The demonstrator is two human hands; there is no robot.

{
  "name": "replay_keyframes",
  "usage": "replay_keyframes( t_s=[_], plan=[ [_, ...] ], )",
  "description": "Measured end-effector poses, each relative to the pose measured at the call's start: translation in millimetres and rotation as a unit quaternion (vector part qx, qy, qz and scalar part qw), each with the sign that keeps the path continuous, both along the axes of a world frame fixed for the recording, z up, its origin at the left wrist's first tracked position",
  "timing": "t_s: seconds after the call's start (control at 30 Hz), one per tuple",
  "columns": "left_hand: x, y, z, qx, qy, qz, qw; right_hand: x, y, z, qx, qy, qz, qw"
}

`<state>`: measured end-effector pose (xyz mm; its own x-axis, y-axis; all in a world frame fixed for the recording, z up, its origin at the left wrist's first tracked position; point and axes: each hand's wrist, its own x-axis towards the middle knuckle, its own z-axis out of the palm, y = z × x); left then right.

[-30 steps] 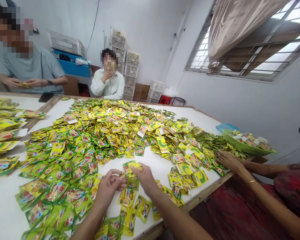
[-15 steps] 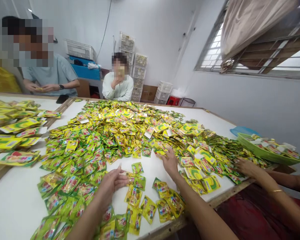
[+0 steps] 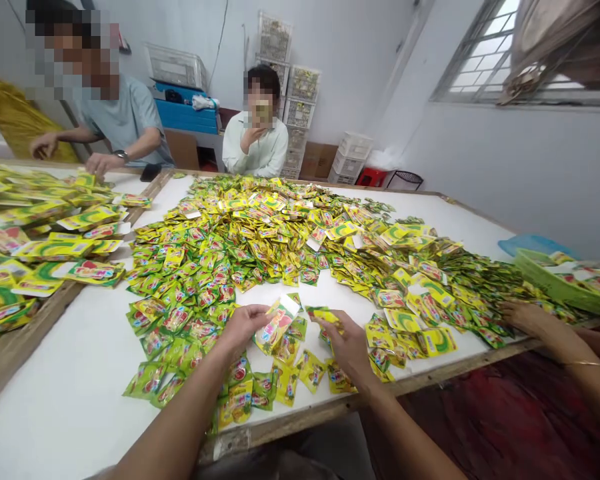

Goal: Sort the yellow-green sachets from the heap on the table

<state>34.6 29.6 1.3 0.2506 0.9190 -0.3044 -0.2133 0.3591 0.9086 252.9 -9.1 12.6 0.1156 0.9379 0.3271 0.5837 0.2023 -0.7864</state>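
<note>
The left hand [image 3: 241, 327] hangs low over the desk [image 3: 70, 393], its fingers [image 3: 260, 319] pinched on a green-and-yellow sachet [image 3: 276, 323] that is lifted clear of the surface and tilted up to the right. Just beside it, the right hand [image 3: 349, 347] appears to nip the edge of a yellow sachet [image 3: 325, 314] between its fingertips, though the grip is partly hidden. Both holds are light pinches on slick foil, so a packet could slide out and fall back among the loose sachets [image 3: 280, 373] below the hands, where it would be hard to tell from the rest. Those loose ones lie close to the wooden rim [image 3: 300, 421] of the desk, and a sweep of either forearm could push some over the edge. The big heap [image 3: 260, 233] starts just beyond the hands, so a careless reach could drag more packets down into the cleared white patch and mix what has been set apart. A co-worker's hand [image 3: 527, 317] rests on the sachets to the right, near a green tray [image 3: 555, 285]. It is well apart for now, but two people pulling from the same spread could collide.
</note>
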Motion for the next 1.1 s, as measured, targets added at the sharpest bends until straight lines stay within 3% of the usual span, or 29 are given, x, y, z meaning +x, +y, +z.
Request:
replay_keyframes(
  t_s=[0.07,0.17,0.33,0.53,0.67,0.8,0.93,1.1],
  plan=[
    [1.7,0.4,1.1,0.058,0.061,0.016,0.996,-3.4,4.1,7.8,-0.057,0.123,-0.052,0.989],
    [3.7,-0.6,2.9,0.110,0.083,0.010,0.990,-15.4,13.7,16.7,-0.095,0.209,-0.014,0.973],
    [3.9,-4.8,8.6,0.126,0.059,0.006,0.990,-22.0,27.2,17.8,-0.168,0.172,0.059,0.969],
    [3.5,-6.0,13.0,0.124,0.040,-0.061,0.990,-21.8,34.8,25.6,-0.204,0.181,0.095,0.957],
    [1.5,-4.6,11.3,0.123,0.027,-0.062,0.990,-33.8,37.7,26.0,-0.163,0.182,0.056,0.968],
    [0.7,-3.4,9.2,0.099,0.016,-0.021,0.995,-43.5,31.1,17.9,-0.078,0.081,0.041,0.993],
    [2.4,-3.4,8.6,0.071,-0.014,-0.040,0.997,-42.9,23.7,13.2,-0.004,0.004,0.034,0.999],
    [4.6,-4.3,6.4,0.071,-0.029,-0.040,0.996,-45.9,24.3,12.2,0.004,0.063,-0.051,0.997]
  ],
)
